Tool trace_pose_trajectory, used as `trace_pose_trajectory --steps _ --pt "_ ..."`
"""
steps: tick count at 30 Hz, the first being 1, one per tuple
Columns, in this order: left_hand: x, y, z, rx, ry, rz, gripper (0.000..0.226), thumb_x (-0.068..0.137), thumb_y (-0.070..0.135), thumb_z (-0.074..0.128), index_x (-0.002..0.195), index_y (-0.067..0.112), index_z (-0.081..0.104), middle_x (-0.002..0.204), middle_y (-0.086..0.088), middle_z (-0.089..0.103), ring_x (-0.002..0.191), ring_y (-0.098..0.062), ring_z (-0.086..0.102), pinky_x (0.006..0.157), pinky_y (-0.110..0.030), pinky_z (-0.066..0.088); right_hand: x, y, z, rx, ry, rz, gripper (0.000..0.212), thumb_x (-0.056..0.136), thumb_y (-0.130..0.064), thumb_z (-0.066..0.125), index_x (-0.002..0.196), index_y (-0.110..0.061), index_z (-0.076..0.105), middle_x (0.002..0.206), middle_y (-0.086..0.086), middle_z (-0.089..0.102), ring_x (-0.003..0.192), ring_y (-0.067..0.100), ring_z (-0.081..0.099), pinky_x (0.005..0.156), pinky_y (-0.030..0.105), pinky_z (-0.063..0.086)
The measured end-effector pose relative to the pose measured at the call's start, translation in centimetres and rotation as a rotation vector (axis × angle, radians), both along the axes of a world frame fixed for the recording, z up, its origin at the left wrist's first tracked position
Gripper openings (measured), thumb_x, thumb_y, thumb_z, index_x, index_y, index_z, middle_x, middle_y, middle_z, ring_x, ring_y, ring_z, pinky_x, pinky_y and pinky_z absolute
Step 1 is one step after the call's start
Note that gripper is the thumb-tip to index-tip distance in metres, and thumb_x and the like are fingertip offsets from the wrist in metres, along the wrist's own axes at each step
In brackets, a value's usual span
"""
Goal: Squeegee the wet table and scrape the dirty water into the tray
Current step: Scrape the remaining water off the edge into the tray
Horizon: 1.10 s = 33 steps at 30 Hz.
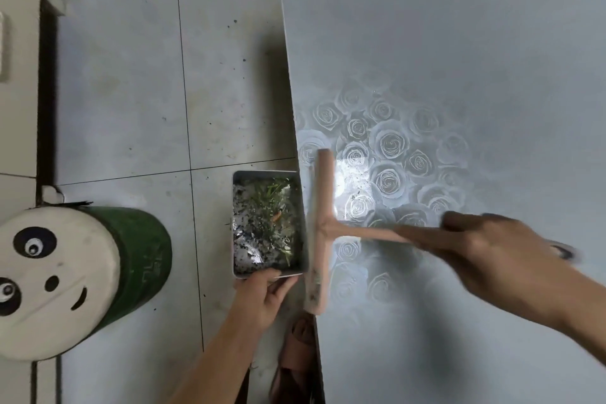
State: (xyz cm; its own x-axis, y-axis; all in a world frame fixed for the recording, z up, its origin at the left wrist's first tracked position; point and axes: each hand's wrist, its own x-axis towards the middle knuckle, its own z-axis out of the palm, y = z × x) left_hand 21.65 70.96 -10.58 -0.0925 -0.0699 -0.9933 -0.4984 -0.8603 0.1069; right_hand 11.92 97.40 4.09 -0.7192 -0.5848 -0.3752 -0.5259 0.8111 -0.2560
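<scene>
1. head view: the left hand holds the near end of the tray, with the thumb on its near rim and the other fingers curled round it.
2. the tray is held off the floor, its right side against the left edge of the tabletop. inside it lie dirty water, dark specks and green scraps.
3. the right hand is blurred. its fingers look wrapped round the handle of the pink squeegee, though how each one lies cannot be told.
4. the squeegee is t-shaped. its long blade runs near to far along the tabletop's left edge, just beside the tray, and the handle points right into the hand. the blade's near end reaches past the tray's near rim.
5. right of the blade, the tabletop shines wet over a rose pattern, with small dark specks scattered on it.
6. a green stool with a panda face stands on the floor, left of the tray and well apart from it. a foot in a sandal shows near the tabletop's edge.
</scene>
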Motion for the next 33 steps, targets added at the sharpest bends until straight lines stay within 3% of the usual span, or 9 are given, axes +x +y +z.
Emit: trace_pose_trajectory --steps 6,11,16,18,20,23,26,29,33 --pt "0.3 -0.2 -0.1 -0.001 0.034 0.039 0.031 0.086 -0.02 0.039 0.104 0.001 0.053 0.094 -0.02 0.062 0.102 -0.043 0.054 0.091 -0.056 0.046 1.1 -0.3 0.3 0.113 -0.111 -0.038 0.062 0.064 -0.013 0.084 0.117 -0.04 0.066 0.059 -0.006 0.052 0.042 0.023 0.054 0.037 0.029 0.04" --pt "0.4 -0.6 -0.3 -0.03 0.006 0.011 0.051 0.087 -0.019 0.04 0.135 -0.003 0.043 0.126 -0.027 0.055 0.108 -0.042 0.055 0.082 -0.051 0.047 0.5 -3.4 -0.8 0.102 -0.043 0.036 0.065 0.058 -0.015 0.086 0.115 -0.039 0.068 0.057 -0.004 0.05 0.04 0.02 0.049 0.046 0.023 0.023" --pt "0.8 -1.2 -0.7 0.018 0.043 0.045 0.055 0.084 -0.022 0.04 0.131 0.005 0.046 0.118 -0.024 0.058 0.115 -0.047 0.052 0.083 -0.054 0.048 1.6 2.2 2.3 0.103 -0.003 -0.177 0.048 0.09 -0.033 0.051 0.132 -0.053 0.042 0.062 -0.011 0.046 0.045 0.023 0.055 0.034 0.031 0.039" --pt "0.8 -1.2 -0.6 0.031 0.056 0.05 0.056 0.084 -0.022 0.039 0.132 0.006 0.045 0.125 -0.025 0.055 0.117 -0.048 0.051 0.085 -0.055 0.048 2.6 3.3 2.3 0.183 -0.032 -0.185 0.044 0.088 -0.035 0.053 0.128 -0.054 0.048 0.06 -0.012 0.042 0.044 0.023 0.056 0.033 0.035 0.042" --pt "0.7 -1.0 -0.8 0.024 0.05 0.049 0.058 0.084 -0.022 0.039 0.134 0.007 0.043 0.129 -0.026 0.053 0.116 -0.047 0.052 0.083 -0.054 0.049 2.7 1.9 1.6 0.234 -0.127 -0.19 0.053 0.086 -0.029 0.062 0.129 -0.056 0.046 0.066 -0.011 0.045 0.054 0.023 0.061 0.043 0.036 0.046" --pt "0.5 -0.7 -1.0 -0.004 -0.003 0.025 0.056 0.086 -0.019 0.042 0.138 0.002 0.038 0.131 -0.026 0.051 0.112 -0.042 0.054 0.078 -0.049 0.05 2.0 -2.2 -0.8 0.16 -0.157 -0.117 0.06 0.094 -0.032 0.05 0.135 -0.064 0.02 0.084 -0.01 0.051 0.079 0.02 0.062 0.062 0.029 0.04" --pt "0.5 -0.8 -1.1 -0.005 -0.031 0.007 0.038 0.087 -0.017 0.043 0.123 -0.006 0.049 0.111 -0.025 0.059 0.109 -0.036 0.054 0.064 -0.039 0.059 1.0 -3.6 -1.2 0.044 -0.057 -0.061 0.056 0.079 -0.016 0.072 0.127 -0.042 0.058 0.067 -0.004 0.054 0.051 0.026 0.055 0.049 0.027 0.032" --pt "0.4 -1.1 -1.2 0.035 0.018 0.029 0.028 0.086 -0.019 0.042 0.102 0.0 0.055 0.102 -0.022 0.06 0.108 -0.042 0.054 0.069 -0.047 0.057 2.3 0.5 1.2 0.087 0.012 -0.107 0.048 0.089 -0.034 0.047 0.134 -0.051 0.045 0.067 -0.012 0.046 0.048 0.021 0.053 0.042 0.027 0.034" --pt "0.5 -1.0 -1.5 0.047 0.039 0.033 0.047 0.084 -0.021 0.043 0.122 0.005 0.049 0.101 -0.023 0.061 0.107 -0.046 0.055 0.06 -0.049 0.059 4.7 6.0 2.8 0.225 -0.1 -0.268 0.041 0.095 -0.051 0.028 0.134 -0.064 0.029 0.062 -0.017 0.03 0.042 0.021 0.052 0.037 0.029 0.044"
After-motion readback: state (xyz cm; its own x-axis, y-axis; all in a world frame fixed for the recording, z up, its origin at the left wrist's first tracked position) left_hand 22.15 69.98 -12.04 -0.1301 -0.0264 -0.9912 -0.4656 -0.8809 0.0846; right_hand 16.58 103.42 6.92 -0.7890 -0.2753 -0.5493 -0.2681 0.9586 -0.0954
